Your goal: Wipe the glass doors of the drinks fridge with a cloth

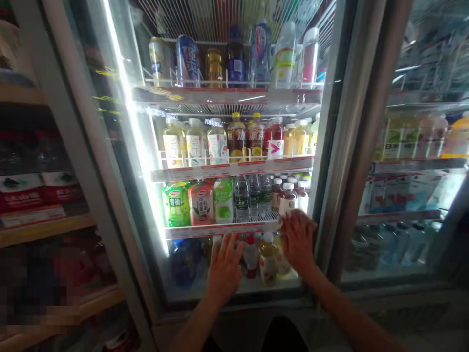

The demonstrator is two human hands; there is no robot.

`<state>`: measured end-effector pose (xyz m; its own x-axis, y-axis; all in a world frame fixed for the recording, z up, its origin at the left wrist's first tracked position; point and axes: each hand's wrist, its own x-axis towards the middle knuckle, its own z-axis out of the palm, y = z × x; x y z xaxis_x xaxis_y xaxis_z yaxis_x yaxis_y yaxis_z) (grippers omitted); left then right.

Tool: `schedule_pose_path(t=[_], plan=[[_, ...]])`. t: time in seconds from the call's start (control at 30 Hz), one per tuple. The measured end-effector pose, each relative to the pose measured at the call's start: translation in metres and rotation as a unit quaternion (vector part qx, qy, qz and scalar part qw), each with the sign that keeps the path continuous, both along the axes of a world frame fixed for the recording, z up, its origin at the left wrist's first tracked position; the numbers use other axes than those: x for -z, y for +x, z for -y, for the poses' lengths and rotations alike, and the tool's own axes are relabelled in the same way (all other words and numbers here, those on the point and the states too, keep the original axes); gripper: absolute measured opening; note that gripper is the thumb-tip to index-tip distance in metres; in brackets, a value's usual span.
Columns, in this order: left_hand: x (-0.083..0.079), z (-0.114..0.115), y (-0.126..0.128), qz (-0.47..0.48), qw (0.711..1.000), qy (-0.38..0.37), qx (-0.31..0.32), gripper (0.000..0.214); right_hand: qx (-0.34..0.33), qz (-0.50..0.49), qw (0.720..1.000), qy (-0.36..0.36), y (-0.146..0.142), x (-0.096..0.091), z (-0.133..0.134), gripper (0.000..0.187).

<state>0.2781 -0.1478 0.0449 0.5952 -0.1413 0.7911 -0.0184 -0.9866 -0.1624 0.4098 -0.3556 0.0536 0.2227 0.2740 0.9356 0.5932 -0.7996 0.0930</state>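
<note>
My left hand (224,268) is spread, palm forward and fingers apart, in front of the lowest shelf, with nothing in it. It appears to lean on the glass door (176,274) of a lit drinks cooler; contact is hard to confirm. Farther right and a little higher, my right hand (297,239) presses a crumpled cloth (307,218) near the door's right side, level with a shelf edge (227,230). The cloth shows only around the fingertips. Behind the hands stand bottles, among them a red-capped bottle (251,256) and a white-capped yellowish bottle (268,261).
Higher shelves carry cans, tea bottles (237,137) and water bottles (242,198). A thick metal door frame (361,146) runs up the right, beside another cooler section with bottles (399,137). Open shelving with red packs (22,193) stands at the left. My dark-clothed knee (284,335) shows below.
</note>
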Motion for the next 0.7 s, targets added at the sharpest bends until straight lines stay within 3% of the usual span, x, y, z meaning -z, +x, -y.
schedule_pose_path(t=[0.07,0.1,0.27,0.33,0.43,0.5,0.63,0.7], plan=[[-0.004,0.005,0.002,-0.007,1.000,0.001,-0.001,0.055,0.028,0.002,0.998,0.061,0.008,-0.009,0.006,0.060],[-0.005,0.007,0.003,-0.011,1.000,0.001,-0.001,0.055,0.033,-0.002,0.997,0.067,0.009,-0.005,0.009,0.063],[-0.004,0.008,0.002,-0.017,1.000,-0.006,0.014,0.053,0.040,-0.065,0.997,-0.009,-0.004,0.047,0.025,0.069],[-0.004,0.006,0.002,-0.016,1.000,-0.015,0.012,0.052,0.044,-0.067,0.997,0.011,0.003,0.038,0.029,0.068],[-0.007,0.004,0.004,-0.015,1.000,-0.028,-0.001,0.053,0.058,-0.038,0.993,0.097,0.021,-0.003,0.027,0.066],[-0.008,0.002,0.003,-0.018,0.999,-0.030,-0.008,0.055,0.059,-0.018,0.991,0.121,0.024,-0.012,0.023,0.065],[-0.004,-0.009,-0.003,-0.015,0.999,-0.028,-0.017,0.055,-0.006,-0.014,1.000,-0.022,-0.001,0.022,0.012,0.066],[-0.003,-0.016,-0.005,-0.006,0.999,-0.033,-0.024,0.055,-0.041,0.002,0.996,-0.082,-0.010,0.027,0.004,0.065]])
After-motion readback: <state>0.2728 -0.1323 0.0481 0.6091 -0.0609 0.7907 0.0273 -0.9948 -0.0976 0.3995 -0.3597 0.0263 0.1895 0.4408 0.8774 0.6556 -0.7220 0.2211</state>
